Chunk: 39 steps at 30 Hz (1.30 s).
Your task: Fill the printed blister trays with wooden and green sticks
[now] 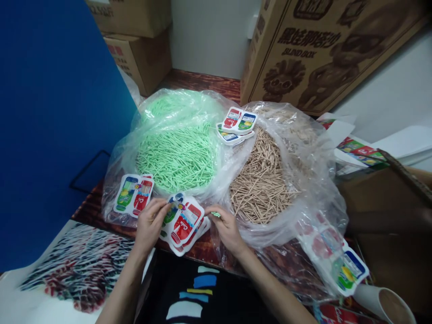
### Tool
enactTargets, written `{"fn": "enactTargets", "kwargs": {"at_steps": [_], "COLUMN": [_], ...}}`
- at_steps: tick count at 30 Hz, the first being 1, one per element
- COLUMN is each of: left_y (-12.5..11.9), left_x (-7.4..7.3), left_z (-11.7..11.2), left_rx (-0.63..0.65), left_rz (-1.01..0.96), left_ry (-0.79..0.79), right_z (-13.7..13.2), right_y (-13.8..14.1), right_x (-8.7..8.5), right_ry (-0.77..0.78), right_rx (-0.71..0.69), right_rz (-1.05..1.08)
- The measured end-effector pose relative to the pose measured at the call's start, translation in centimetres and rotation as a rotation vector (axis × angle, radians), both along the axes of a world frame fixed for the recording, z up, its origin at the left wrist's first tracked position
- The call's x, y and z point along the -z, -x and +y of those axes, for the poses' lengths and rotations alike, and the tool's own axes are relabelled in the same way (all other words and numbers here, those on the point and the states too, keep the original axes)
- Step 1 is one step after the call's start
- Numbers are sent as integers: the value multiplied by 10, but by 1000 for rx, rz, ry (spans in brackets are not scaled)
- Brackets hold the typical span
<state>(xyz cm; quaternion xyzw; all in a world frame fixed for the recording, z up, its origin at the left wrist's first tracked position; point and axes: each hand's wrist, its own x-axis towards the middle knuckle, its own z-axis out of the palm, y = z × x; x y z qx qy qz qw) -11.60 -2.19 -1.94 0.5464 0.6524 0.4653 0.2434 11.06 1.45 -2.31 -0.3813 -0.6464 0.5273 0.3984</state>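
My left hand [150,224] is closed, its thumb and fingers pinching the left side of a can-shaped printed pack [185,224] with a red Cola half and a green half. That pack lies over one or more similar packs at the table's front edge. Just to its right, my right hand [227,228] is closed around a small bundle of thin green sticks [215,214], whose ends show between the fingers. Beyond both hands, a clear plastic bag lies open on a heap of green sticks [177,157]. A second open bag holds brown sticks [261,184].
More printed packs lie at the left [134,194], between the bags [238,121] and at the lower right [349,270]. Cardboard boxes [148,58] and a large Blind Box carton [297,54] stand behind. A blue panel [57,112] borders the left; a paper tube [374,299] lies lower right.
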Motion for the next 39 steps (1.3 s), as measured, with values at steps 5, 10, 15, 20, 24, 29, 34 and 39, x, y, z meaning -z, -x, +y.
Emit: {"fn": "enactTargets", "kwargs": {"at_steps": [5,10,15,20,24,29,34,39], "left_y": [1,-3,-13,-11,-4,-1,-1,1], "left_x": [1,-1,-7,-6,-3,0,2,3], "left_z": [-6,-6,-2,-2,-5,-7,-7,-10], "left_rx": [61,131,215,198,182,170,169,159], "left_rz": [-49,-75,-69,-66,-76,-91,-99,-112], "left_ry": [31,61,60,66,82,73,78,73], "right_z": [7,11,14,27,55,98,113,113], "right_y": [2,6,5,0,5,28,63,90], "right_x": [-7,-13,-20,-20,-23,-37,-37,-25], "right_ry": [-37,-41,-38,39,109,-214,-649,-687], "right_rx": [-11,-13,-23,45,27,-27,-203,-303], "right_rz": [-16,-17,-33,-51,-96,-402,-1031,-1172]}}
